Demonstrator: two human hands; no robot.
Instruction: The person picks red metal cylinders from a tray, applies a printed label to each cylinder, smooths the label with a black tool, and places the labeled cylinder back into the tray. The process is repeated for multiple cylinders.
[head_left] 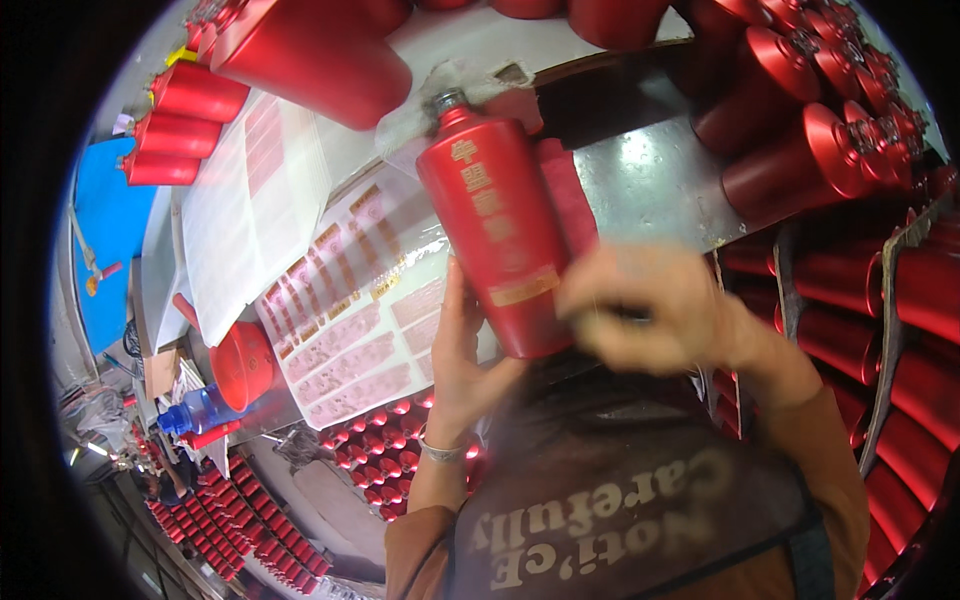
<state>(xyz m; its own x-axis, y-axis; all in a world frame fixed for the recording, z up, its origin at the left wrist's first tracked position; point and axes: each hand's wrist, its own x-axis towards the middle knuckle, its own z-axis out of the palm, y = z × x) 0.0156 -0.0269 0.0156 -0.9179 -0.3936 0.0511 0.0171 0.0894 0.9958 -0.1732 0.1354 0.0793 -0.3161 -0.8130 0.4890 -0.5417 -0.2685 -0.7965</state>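
Observation:
A glossy red bottle [492, 215] with gold lettering down its front lies tilted before me, its narrow neck pointing away. My left hand [465, 350] holds its lower left side, with the fingers along the edge and the thumb by the base. A bracelet circles that wrist. At the bottle's lower right is my right hand [650, 305], smeared by motion. Its fingers seem bent, and whether they touch the bottle or hold anything is unclear. Left of the bottle lies a sheet of gold and pinkish transfers [345, 280]. Dark pink cloth [568, 190] shows behind the bottle's right side.
White paper sheets [255, 200] lie at the left, with a red bowl [243, 365] and a blue plastic bottle [195, 412] nearer. A bare metal surface [640, 180] is at the right. Several red bottles [780, 180] crowd the far right, and racked ones [925, 380] stand below them.

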